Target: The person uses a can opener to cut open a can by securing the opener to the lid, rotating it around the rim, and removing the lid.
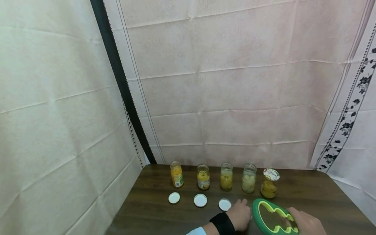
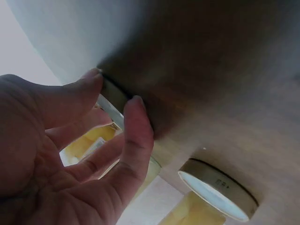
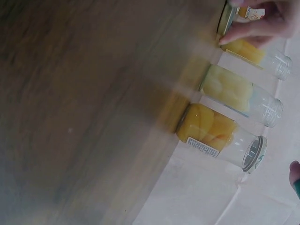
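My left hand (image 1: 239, 215) is low over the table and pinches a jar lid (image 2: 111, 104) by its rim between thumb and fingertip, close to the wood. From the head view this lid is hidden behind the hand. Another lid (image 2: 216, 191), white inside, lies beside it. My right hand (image 1: 308, 223) grips a green jar opener (image 1: 258, 213) with wavy yellow-green inner edges. Just beyond it stands a jar of yellow fruit (image 1: 268, 189), its patterned lid (image 1: 271, 174) still on. Left of that, an uncapped jar (image 1: 249, 179) holds pale fruit.
Three more uncapped jars continue the row leftward: one orange-filled (image 1: 177, 175), one with a label (image 1: 203, 177), one with yellow chunks (image 1: 226, 177). White lids (image 1: 174, 197) lie in front of them on the dark wooden table (image 1: 152, 209). Cloth (image 1: 229, 88) hangs behind.
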Action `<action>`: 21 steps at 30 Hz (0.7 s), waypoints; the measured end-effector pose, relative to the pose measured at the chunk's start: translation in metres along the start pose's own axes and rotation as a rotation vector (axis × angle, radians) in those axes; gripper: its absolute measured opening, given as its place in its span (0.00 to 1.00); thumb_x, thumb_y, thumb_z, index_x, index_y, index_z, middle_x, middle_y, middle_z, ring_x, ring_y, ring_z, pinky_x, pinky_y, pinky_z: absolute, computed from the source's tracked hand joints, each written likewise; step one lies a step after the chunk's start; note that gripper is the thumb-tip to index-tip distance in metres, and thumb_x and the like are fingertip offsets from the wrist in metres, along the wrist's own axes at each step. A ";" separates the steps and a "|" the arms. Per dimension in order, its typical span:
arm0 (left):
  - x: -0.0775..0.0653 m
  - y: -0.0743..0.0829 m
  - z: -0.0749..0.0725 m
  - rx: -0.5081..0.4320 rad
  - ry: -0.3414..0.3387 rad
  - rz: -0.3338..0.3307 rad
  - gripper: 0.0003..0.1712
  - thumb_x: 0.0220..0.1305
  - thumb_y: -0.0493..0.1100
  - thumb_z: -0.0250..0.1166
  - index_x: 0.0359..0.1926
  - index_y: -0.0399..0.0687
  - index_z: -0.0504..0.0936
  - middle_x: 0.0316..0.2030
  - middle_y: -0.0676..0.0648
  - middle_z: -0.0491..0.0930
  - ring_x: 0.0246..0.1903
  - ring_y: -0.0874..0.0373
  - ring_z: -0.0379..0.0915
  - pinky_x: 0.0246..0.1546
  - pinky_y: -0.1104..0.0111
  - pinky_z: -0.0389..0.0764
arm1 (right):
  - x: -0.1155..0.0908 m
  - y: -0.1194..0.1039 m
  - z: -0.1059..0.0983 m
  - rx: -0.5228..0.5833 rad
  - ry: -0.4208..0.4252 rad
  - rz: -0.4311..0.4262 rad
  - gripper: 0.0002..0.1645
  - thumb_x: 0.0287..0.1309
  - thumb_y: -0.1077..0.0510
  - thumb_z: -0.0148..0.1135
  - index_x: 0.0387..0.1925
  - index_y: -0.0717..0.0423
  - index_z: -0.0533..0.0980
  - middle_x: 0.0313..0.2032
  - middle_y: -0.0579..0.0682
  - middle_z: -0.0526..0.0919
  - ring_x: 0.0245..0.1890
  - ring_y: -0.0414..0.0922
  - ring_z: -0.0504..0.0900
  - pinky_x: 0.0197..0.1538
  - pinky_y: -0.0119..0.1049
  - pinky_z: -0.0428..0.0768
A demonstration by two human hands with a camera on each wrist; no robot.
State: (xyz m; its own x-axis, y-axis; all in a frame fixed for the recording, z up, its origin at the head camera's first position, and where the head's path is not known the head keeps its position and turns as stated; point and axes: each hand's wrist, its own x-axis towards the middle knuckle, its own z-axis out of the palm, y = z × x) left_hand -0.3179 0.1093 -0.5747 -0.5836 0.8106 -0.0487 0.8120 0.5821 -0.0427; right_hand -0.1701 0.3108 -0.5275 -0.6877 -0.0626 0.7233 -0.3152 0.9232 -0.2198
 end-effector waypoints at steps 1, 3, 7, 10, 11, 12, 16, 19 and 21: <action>0.001 0.002 -0.004 -0.001 0.010 -0.026 0.07 0.74 0.48 0.68 0.36 0.61 0.89 0.42 0.57 0.79 0.38 0.64 0.69 0.35 0.74 0.71 | 0.000 0.000 0.000 -0.003 -0.001 0.002 0.19 0.42 0.67 0.77 0.30 0.44 0.78 0.21 0.24 0.61 0.21 0.22 0.56 0.23 0.21 0.58; 0.006 0.004 -0.006 0.001 0.031 -0.081 0.04 0.72 0.47 0.69 0.39 0.62 0.89 0.45 0.56 0.79 0.37 0.62 0.70 0.34 0.73 0.75 | 0.000 0.000 0.000 -0.003 -0.002 0.007 0.19 0.42 0.67 0.77 0.30 0.44 0.78 0.21 0.24 0.61 0.21 0.22 0.56 0.23 0.21 0.57; 0.022 0.002 0.005 0.019 0.087 -0.117 0.07 0.67 0.45 0.72 0.43 0.65 0.89 0.45 0.56 0.80 0.36 0.61 0.71 0.30 0.71 0.73 | -0.001 0.001 -0.001 -0.016 0.004 0.011 0.19 0.43 0.68 0.76 0.29 0.44 0.77 0.20 0.24 0.60 0.20 0.22 0.55 0.23 0.20 0.56; 0.026 0.002 0.006 0.033 0.098 -0.136 0.09 0.67 0.46 0.73 0.46 0.67 0.89 0.45 0.57 0.79 0.35 0.62 0.70 0.30 0.72 0.72 | -0.002 0.002 -0.002 -0.031 -0.025 0.049 0.18 0.44 0.67 0.75 0.29 0.44 0.77 0.20 0.25 0.61 0.20 0.22 0.55 0.23 0.23 0.58; 0.029 0.000 0.011 0.036 0.106 -0.132 0.10 0.68 0.47 0.72 0.48 0.68 0.88 0.45 0.58 0.79 0.35 0.63 0.70 0.29 0.73 0.70 | -0.002 0.002 -0.003 -0.036 -0.049 0.074 0.17 0.45 0.67 0.75 0.30 0.45 0.78 0.20 0.26 0.62 0.20 0.23 0.56 0.23 0.24 0.59; 0.030 0.000 0.013 0.042 0.109 -0.129 0.11 0.69 0.47 0.71 0.50 0.68 0.88 0.45 0.58 0.79 0.35 0.63 0.69 0.30 0.73 0.69 | -0.002 0.002 -0.003 -0.047 -0.082 0.105 0.17 0.46 0.66 0.76 0.30 0.44 0.78 0.20 0.27 0.62 0.20 0.24 0.56 0.23 0.24 0.60; 0.021 0.000 -0.002 0.014 0.067 -0.117 0.16 0.72 0.47 0.70 0.58 0.67 0.87 0.46 0.57 0.79 0.35 0.62 0.70 0.31 0.74 0.70 | -0.003 0.002 -0.006 -0.062 -0.175 0.187 0.14 0.52 0.64 0.75 0.32 0.44 0.78 0.19 0.29 0.65 0.20 0.25 0.59 0.24 0.26 0.63; 0.013 0.005 -0.017 -0.005 0.028 -0.132 0.21 0.71 0.45 0.71 0.62 0.66 0.86 0.49 0.55 0.80 0.38 0.61 0.72 0.36 0.72 0.76 | -0.003 0.001 -0.008 -0.053 -0.208 0.218 0.13 0.54 0.63 0.74 0.33 0.44 0.78 0.19 0.30 0.66 0.19 0.26 0.60 0.24 0.26 0.64; 0.009 0.007 -0.023 -0.003 0.015 -0.133 0.23 0.70 0.44 0.71 0.64 0.67 0.85 0.51 0.55 0.80 0.39 0.61 0.72 0.38 0.73 0.77 | -0.003 0.001 -0.008 -0.046 -0.221 0.229 0.12 0.55 0.63 0.74 0.33 0.44 0.79 0.20 0.30 0.66 0.19 0.26 0.60 0.24 0.26 0.65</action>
State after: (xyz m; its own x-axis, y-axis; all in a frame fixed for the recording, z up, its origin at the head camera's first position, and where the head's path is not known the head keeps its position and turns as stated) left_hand -0.3177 0.1224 -0.5524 -0.6862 0.7268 -0.0282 0.7273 0.6849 -0.0443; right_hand -0.1631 0.3152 -0.5241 -0.8643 0.0727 0.4977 -0.1092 0.9388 -0.3267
